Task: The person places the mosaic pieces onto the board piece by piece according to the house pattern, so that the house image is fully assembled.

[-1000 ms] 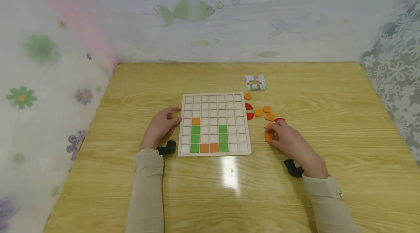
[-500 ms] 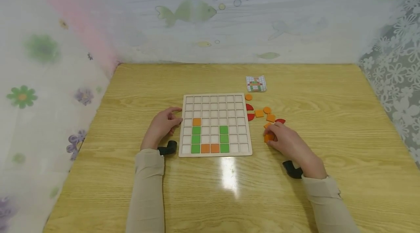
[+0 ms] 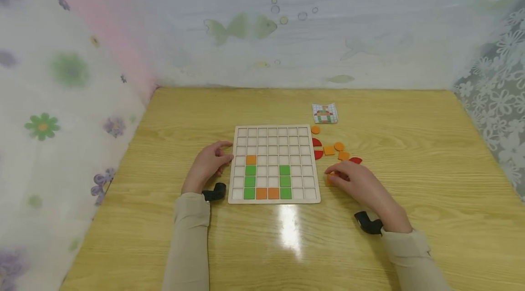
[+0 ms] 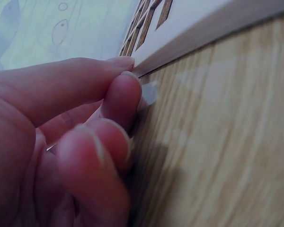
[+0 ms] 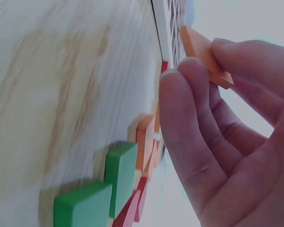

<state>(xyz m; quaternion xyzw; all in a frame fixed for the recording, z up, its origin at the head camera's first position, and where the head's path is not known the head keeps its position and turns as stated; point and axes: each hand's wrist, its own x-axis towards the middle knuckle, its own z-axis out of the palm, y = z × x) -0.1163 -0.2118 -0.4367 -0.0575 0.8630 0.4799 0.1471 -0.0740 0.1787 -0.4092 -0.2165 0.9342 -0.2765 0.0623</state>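
While the right hand (image 3: pixel 357 182) pinches an orange square (image 5: pixel 201 49), the left hand (image 3: pixel 207 163), relaxed, touches a wooden board (image 3: pixel 273 141).

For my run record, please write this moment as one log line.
Right hand: pinches orange tile; left hand: at left edge of board; in board: green tiles, orange squares; right of board: loose pieces

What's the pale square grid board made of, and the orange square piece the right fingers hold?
The pale square grid board is probably matte wood: beige, with brown cell edges. The orange square piece could be painted wood or plastic: smooth, evenly coloured, no grain.
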